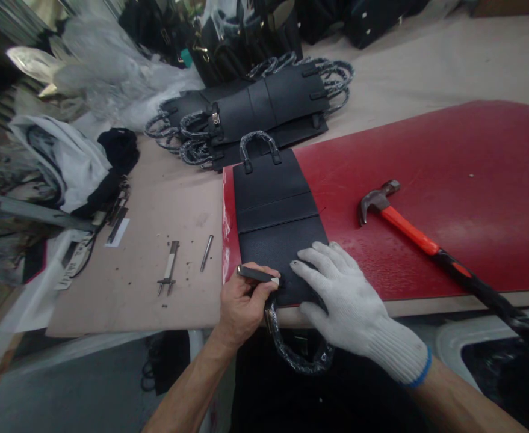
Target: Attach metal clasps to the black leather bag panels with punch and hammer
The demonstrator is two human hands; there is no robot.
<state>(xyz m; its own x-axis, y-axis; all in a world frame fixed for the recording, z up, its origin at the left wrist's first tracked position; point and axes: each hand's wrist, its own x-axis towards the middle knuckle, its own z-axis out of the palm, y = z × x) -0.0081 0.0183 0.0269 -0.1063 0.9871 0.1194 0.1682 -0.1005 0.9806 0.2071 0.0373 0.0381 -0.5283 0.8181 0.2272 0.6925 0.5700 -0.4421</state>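
A black leather bag panel (275, 210) lies flat across the near left end of a red board. At each end it has a plastic-wrapped handle; the near handle (300, 364) hangs over the table edge. My bare left hand (241, 304) pinches a short dark rod-shaped tool with a pale tip (257, 275), its tip at the panel's near part. I cannot tell what kind of tool it is. In a white knit glove, my right hand (343, 300) rests on the panel's near right side, fingers stretched out. Right of it lies a claw hammer (408, 228) with an orange and black handle.
The red board (449, 150) covers much of the table's right side. Behind the panel lies a stack of similar black panels (264, 99) with wrapped handles. A pronged metal punch (169, 267) and a thin metal rod (207, 252) lie left. Plastic wrapping (102, 54) is heaped beyond.
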